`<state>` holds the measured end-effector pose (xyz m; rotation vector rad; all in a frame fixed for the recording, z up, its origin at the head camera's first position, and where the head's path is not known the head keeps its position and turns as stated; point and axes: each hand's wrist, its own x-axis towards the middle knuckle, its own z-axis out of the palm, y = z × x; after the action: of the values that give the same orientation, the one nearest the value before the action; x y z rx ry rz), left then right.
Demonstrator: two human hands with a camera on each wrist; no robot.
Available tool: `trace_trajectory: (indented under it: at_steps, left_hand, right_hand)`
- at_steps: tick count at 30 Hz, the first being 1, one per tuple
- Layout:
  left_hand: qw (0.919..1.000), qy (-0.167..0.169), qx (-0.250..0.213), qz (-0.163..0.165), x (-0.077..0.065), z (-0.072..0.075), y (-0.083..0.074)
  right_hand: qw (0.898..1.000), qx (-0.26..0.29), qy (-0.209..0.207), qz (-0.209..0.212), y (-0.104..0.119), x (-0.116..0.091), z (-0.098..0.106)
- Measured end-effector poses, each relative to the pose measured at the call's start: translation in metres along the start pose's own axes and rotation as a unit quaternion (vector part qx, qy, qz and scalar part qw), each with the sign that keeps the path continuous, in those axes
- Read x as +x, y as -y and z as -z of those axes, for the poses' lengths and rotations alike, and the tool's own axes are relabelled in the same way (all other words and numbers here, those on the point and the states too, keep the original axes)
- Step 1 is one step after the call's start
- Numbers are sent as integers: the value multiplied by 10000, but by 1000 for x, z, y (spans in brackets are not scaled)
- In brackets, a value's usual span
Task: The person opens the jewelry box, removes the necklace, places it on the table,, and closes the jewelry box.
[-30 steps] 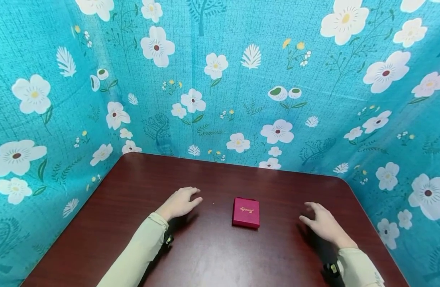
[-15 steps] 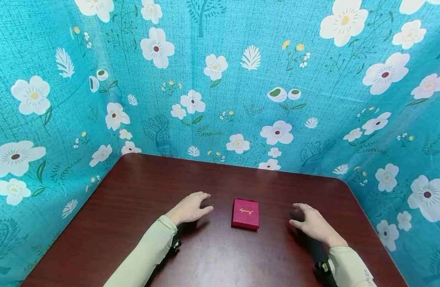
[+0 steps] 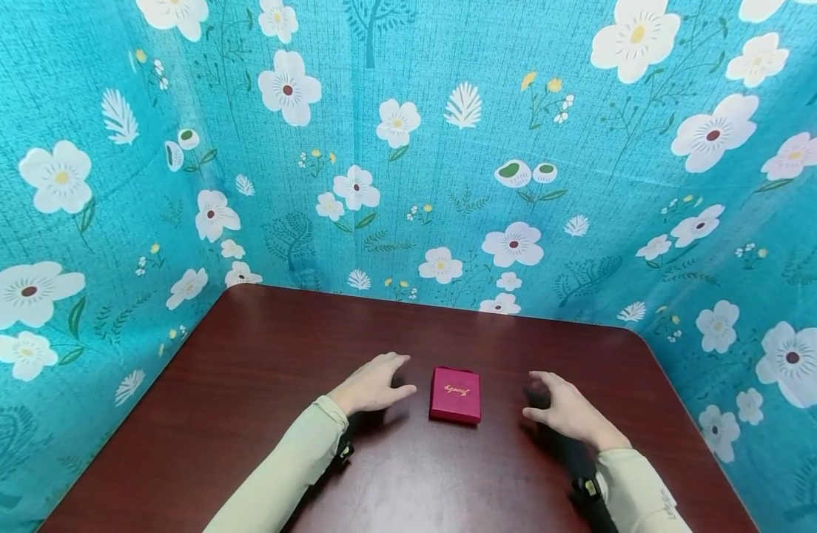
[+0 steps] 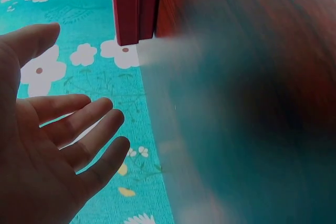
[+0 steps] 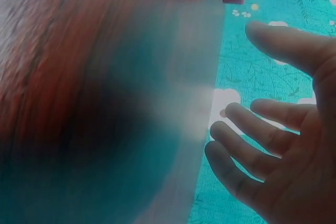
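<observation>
Box [image 3: 456, 396] between left hand [image 3: 373, 385] and right hand [image 3: 568, 409], both loose, unclenched, nearer the left, apart from each

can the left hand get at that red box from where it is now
Likely yes: the left hand holds nothing and is close beside the red box, with only bare tabletop showing in the gap between them.

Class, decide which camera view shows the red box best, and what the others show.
The head view: it shows the red box uncropped, gold lettering included, on the table. The left wrist view crops it at the top edge; the right wrist view shows even less.
</observation>
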<state>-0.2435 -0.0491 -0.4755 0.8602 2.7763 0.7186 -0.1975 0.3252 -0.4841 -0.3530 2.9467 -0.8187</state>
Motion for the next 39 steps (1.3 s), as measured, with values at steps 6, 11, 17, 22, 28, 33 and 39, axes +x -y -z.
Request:
trace_trajectory:
  at_steps: [6, 11, 17, 22, 28, 33, 39]
  left_hand:
    - [9999, 142, 54, -6, 9, -6, -7]
    - [9989, 446, 149, -45, 16, -12, -10]
    - [9963, 839, 167, 19, 22, -20, -14]
    - [9950, 986, 154, -37, 25, -23, -16]
    - [9937, 1072, 235, -244, 30, -26, -19]
    - [9934, 1056, 291, -343, 34, -28, -22]
    - [9935, 1062, 225, -335, 36, -32, -23]
  right_hand:
    - [9998, 25, 163, -117, 7, 7, -6]
    - [9989, 159, 365, -247, 16, 12, -11]
    - [9981, 194, 579, 18, 28, 17, -14]
    - [9973, 135, 713, 71, 36, 22, -16]
    - [9962, 102, 861, 122, 40, 26, -20]
    - [9956, 132, 916, 178, 42, 28, -24]
    - [9951, 131, 974, 46, 46, 30, -29]
